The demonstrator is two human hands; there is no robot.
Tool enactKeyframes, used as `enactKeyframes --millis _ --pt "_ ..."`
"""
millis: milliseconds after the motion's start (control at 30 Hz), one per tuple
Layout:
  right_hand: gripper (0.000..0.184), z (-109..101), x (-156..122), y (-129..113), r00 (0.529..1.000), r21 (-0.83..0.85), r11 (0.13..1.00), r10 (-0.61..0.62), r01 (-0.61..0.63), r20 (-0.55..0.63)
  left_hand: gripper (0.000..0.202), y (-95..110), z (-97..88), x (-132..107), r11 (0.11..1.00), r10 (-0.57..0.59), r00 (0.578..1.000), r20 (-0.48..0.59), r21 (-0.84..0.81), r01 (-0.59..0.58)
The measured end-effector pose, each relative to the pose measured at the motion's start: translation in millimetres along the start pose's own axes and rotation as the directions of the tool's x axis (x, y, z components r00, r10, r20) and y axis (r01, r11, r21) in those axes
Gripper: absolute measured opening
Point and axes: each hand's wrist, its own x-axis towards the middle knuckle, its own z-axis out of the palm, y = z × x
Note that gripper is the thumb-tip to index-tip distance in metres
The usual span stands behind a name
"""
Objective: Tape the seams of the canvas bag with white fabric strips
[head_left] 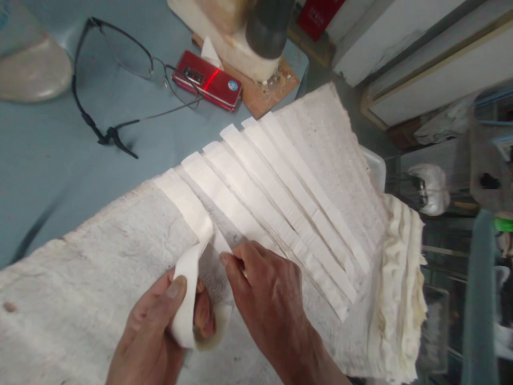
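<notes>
A broad white strip [186, 310], paper or cloth, curls up in a loop from a thick, rough greyish-white sheet [100, 256]. My left hand [146, 326] grips this strip, thumb on its outer face and fingertips inside the curl. Close by, my right hand [272, 299] is closed in a pinch at the lower end of a narrow white piece [222, 241] beside the loop. Whether that piece is joined to the broad strip I cannot tell. Several flat white strips [240, 168] lie side by side across the sheet, running down to the right past my right hand.
Eyeglasses [150, 67] rest on the blue-grey table [52, 176], partly over a red device [224, 88] with a glowing red line. Behind it, a whitish block [260, 67] stands on a brown board [286, 85]. Thick cream layers with ragged edges [401, 299] are at the right.
</notes>
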Motion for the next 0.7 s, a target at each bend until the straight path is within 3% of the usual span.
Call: enactKeyframes --millis 133,267,500,600,700 --pt "0.029 -0.1 -1.9 -0.6 0.998 0.05 0.997 -0.056 0.056 -0.009 0.063 -0.6 3.6 -5.1 0.999 -0.029 0.997 -0.066 0.021 0.03" --pt "0.025 3.2 -5.4 -1.1 0.989 0.091 0.99 -0.1 0.11 -0.112 0.055 -3.6 -1.0 -6.2 0.998 -0.062 0.992 -0.107 -0.014 0.06" --pt "0.026 23.8 -12.0 1.0 0.97 0.189 0.979 -0.024 0.071 -0.242 0.05 -7.0 -2.2 -4.1 1.0 -0.029 0.99 -0.135 0.002 0.029" --pt "0.026 23.3 -10.3 1.8 0.977 0.235 0.971 0.005 0.046 -0.212 0.05 -6.5 -0.9 -4.3 1.0 -0.007 0.994 -0.112 0.024 0.009" --pt "0.023 13.6 -9.3 -5.8 0.996 0.321 0.947 0.028 0.001 -0.085 0.051 -6.6 -0.2 -5.1 0.999 -0.048 0.989 -0.138 -0.02 0.045"
